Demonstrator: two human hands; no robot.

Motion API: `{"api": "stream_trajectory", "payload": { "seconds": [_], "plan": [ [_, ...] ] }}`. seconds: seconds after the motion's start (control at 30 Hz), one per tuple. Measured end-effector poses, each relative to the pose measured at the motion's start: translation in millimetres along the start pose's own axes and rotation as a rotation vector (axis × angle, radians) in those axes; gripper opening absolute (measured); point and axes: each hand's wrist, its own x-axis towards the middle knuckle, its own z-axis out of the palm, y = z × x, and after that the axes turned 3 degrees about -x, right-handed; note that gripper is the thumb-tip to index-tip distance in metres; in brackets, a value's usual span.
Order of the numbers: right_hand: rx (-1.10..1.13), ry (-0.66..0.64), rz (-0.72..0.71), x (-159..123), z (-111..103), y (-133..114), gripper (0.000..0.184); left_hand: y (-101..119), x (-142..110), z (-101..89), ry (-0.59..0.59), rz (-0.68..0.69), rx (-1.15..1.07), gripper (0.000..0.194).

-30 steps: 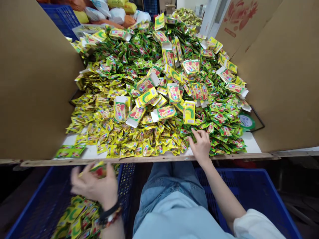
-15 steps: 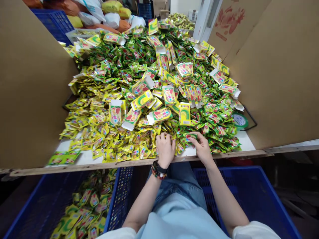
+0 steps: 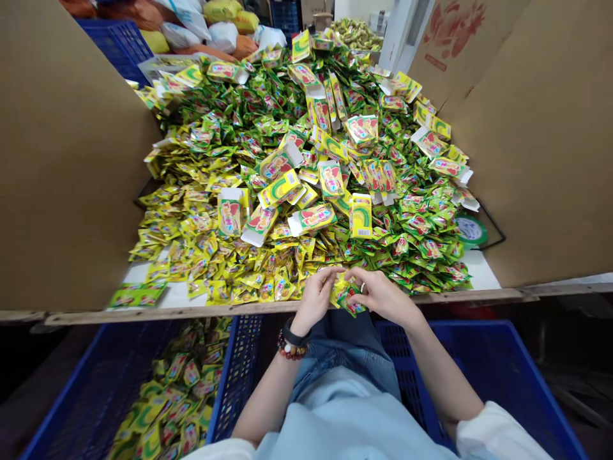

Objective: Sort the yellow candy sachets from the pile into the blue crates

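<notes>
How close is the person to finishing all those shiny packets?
Not very close, it looks. Done: some packets already lie in the blue plastic crate below the table. In hand: the left hand and right hand hold a small bunch of packets at the table's edge. Left: a big heap of packets still covers the table, with flattened cartons lying on top.

The left hand [image 3: 315,299] and right hand [image 3: 380,294] hide part of the foil sachets [image 3: 348,299] between them, maybe 2 or 3. Print on the heaped sachets [image 3: 287,128] is too small to read; the picture's edges cut off 2 blue crates [image 3: 238,377] and the sacks [image 3: 184,19].
</notes>
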Motion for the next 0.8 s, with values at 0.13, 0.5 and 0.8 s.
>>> {"api": "stream_trajectory", "payload": {
  "seconds": [0.13, 0.5, 0.8],
  "plan": [
    [-0.008, 0.12, 0.038, 6.4, 2.9, -1.9, 0.033, 1.6, -7.4, 1.3, -0.015, 0.049, 0.008, 0.038],
    [0.508, 0.432, 0.07, -0.6, 41.1, 4.3, 0.041, -18.8, -14.7, 13.3, 0.315, 0.04, -0.209, 0.046],
    [0.931, 0.419, 0.18, 5.1, 44.9, 19.6, 0.039, -1.6, -4.9, 7.0, 0.104, 0.143, 0.028, 0.05]
  ]
}}
